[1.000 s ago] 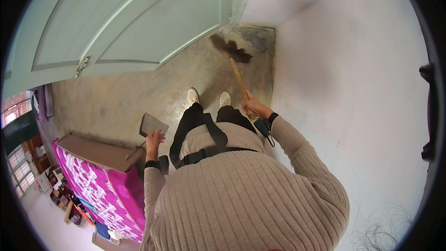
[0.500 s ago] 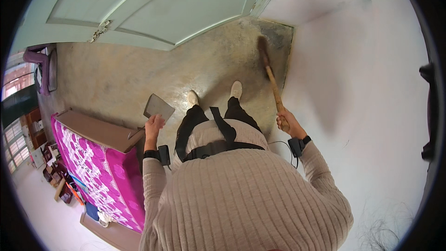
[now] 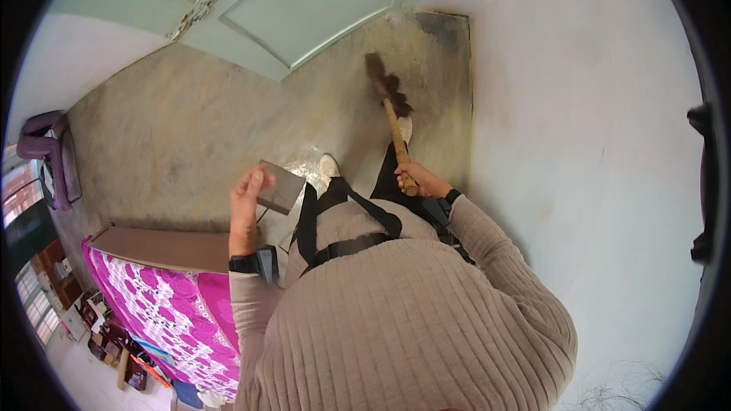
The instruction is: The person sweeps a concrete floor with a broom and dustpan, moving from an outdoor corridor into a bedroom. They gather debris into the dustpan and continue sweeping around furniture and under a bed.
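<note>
My right hand [image 3: 423,180] is wrapped round the bamboo-coloured handle of a broom [image 3: 397,133]. Its dark brown head [image 3: 386,84] sweeps over the concrete floor ahead of my right shoe, blurred by motion. To the left, my left hand [image 3: 248,192] is closed, fingers curled, at a flat grey dustpan [image 3: 282,187]. The pan shows just right of that hand, and most of its handle is hidden by the hand and by the viewing angle.
A pale green door [image 3: 297,15] stands ahead, with a white wall [image 3: 579,152] along my right. At left is a table or bed edge [image 3: 167,247] under a magenta and white cloth [image 3: 160,301]. A purple chair-like piece [image 3: 52,152] is farther off. Concrete floor [image 3: 190,137] lies between.
The broom has swung left from the wall corner, and its head is now nearer my feet. My right hand came left with it. The dustpan shifted slightly right as my body turned.
</note>
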`<move>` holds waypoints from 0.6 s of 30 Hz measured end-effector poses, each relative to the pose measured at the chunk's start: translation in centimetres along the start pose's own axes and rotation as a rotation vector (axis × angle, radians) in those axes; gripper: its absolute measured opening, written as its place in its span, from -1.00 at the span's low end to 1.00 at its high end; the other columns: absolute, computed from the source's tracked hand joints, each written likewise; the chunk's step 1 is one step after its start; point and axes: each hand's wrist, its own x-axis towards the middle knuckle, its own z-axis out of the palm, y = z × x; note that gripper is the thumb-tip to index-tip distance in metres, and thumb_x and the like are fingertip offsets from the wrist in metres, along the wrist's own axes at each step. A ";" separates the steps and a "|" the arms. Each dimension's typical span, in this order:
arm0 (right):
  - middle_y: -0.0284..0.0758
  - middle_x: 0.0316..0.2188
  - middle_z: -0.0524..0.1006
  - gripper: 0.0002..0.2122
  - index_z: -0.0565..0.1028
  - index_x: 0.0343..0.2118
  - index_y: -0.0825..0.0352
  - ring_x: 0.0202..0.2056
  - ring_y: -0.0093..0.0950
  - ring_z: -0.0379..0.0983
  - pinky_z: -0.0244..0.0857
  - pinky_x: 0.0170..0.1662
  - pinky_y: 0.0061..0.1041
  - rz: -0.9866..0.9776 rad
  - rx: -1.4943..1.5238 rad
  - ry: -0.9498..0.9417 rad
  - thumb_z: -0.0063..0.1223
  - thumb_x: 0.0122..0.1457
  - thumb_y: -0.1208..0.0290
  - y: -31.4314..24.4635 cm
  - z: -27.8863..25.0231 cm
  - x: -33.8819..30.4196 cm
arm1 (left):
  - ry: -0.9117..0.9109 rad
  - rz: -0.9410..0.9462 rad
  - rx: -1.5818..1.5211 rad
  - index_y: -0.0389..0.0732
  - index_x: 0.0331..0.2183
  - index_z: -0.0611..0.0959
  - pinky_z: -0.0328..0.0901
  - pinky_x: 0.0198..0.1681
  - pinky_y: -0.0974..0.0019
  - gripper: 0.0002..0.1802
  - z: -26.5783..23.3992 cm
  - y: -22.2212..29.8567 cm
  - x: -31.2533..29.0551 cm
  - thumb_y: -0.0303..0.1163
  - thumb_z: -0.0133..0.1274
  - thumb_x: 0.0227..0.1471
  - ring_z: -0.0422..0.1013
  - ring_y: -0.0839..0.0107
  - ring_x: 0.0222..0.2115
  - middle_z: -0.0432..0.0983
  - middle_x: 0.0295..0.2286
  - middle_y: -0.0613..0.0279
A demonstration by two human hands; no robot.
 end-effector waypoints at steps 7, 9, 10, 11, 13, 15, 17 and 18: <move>-0.46 -0.67 0.36 -0.73 0.23 -0.21 0.18 -0.69 -0.63 0.32 0.28 -0.65 -0.63 0.060 0.117 -0.222 -0.04 0.02 0.51 3.0 5.3 -3.3 | -0.906 0.859 -0.434 -0.36 -0.35 0.51 0.34 -0.35 0.10 -0.36 2.7 18.4 -6.1 0.15 -0.14 0.03 0.42 0.17 -0.39 0.47 -0.45 0.01; -0.47 -0.67 0.36 -0.72 0.24 -0.20 0.15 -0.70 -0.64 0.30 0.25 -0.65 -0.66 0.033 0.152 -0.248 -0.02 0.01 0.51 4.0 4.9 -5.5 | -0.682 0.720 -0.358 -0.25 -0.34 0.54 0.30 -0.41 0.17 -0.59 2.2 23.0 -11.9 -0.07 -0.11 0.03 0.42 0.25 -0.40 0.42 -0.51 0.15; -0.48 -0.67 0.36 -0.71 0.24 -0.20 0.15 -0.71 -0.64 0.30 0.24 -0.66 -0.66 0.021 0.176 -0.241 -0.01 0.01 0.50 4.4 4.4 -6.7 | -0.568 0.640 -0.313 -0.20 -0.34 0.55 0.28 -0.44 0.21 -0.70 1.7 25.3 -15.4 -0.19 -0.10 0.03 0.42 0.30 -0.40 0.40 -0.55 0.21; -0.48 -0.67 0.36 -0.71 0.24 -0.19 0.14 -0.72 -0.64 0.29 0.23 -0.67 -0.67 0.005 0.201 -0.234 0.00 0.01 0.50 4.9 3.9 -7.7 | -0.456 0.561 -0.268 -0.15 -0.33 0.56 0.26 -0.46 0.24 -0.80 1.5 27.1 -18.2 -0.30 -0.08 0.02 0.42 0.34 -0.41 0.38 -0.58 0.28; -0.47 -0.67 0.37 -0.71 0.24 -0.20 0.13 -0.72 -0.63 0.29 0.22 -0.67 -0.67 0.014 0.234 -0.136 -0.01 0.01 0.49 5.5 3.1 -8.8 | -0.475 0.608 -0.318 -0.11 -0.27 0.53 0.21 -0.41 0.21 -0.82 1.2 27.8 -19.0 -0.36 -0.05 0.02 0.38 0.33 -0.34 0.32 -0.51 0.31; -0.47 -0.68 0.37 -0.73 0.24 -0.20 0.14 -0.71 -0.63 0.29 0.23 -0.67 -0.66 -0.014 0.224 -0.053 -0.02 0.02 0.49 6.1 2.7 -8.7 | -0.747 0.848 -0.502 -0.12 -0.16 0.43 0.15 -0.25 0.09 -0.68 0.6 27.0 -17.6 -0.26 -0.04 0.01 0.29 0.22 -0.20 0.23 -0.30 0.24; -0.46 -0.68 0.37 -0.74 0.23 -0.22 0.16 -0.70 -0.62 0.31 0.25 -0.65 -0.64 -0.104 0.177 -0.011 -0.04 0.03 0.48 6.7 2.5 -7.7 | -1.033 1.076 -0.695 -0.14 -0.05 0.33 0.08 -0.09 -0.04 -0.51 0.1 25.9 -15.5 -0.16 -0.02 0.01 0.20 0.11 -0.05 0.14 -0.08 0.16; -0.46 -0.68 0.37 -0.76 0.24 -0.24 0.18 -0.69 -0.62 0.32 0.26 -0.65 -0.64 -0.105 0.119 0.043 -0.04 0.03 0.48 7.1 2.5 -7.0 | -1.180 1.185 -0.796 -0.15 0.01 0.27 0.05 -0.01 -0.10 -0.43 0.0 25.6 -15.1 -0.11 -0.01 0.01 0.15 0.06 0.02 0.09 0.02 0.13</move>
